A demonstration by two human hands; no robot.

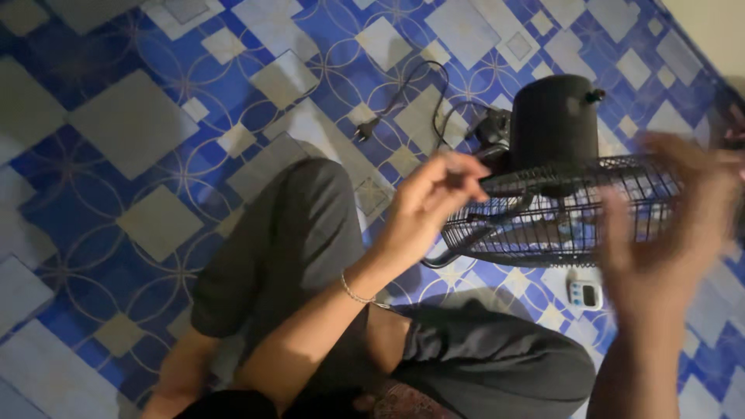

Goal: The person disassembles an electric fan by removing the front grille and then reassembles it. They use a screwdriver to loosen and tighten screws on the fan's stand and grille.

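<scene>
A black electric fan lies on the patterned floor with its motor housing (552,120) pointing up and its wire grille (559,213) facing me. My left hand (431,206) is at the grille's left rim, fingers curled near the wires; whether it pinches anything is unclear. My right hand (671,225), blurred by motion, hovers with fingers spread in front of the grille's right side. A thin bracelet (355,296) circles my left wrist.
The fan's black cord and plug (365,130) trail across the blue and grey patterned floor (132,124) to the left. A small white device with a screen (584,293) lies under the grille. My crossed legs in dark trousers (295,240) fill the lower middle.
</scene>
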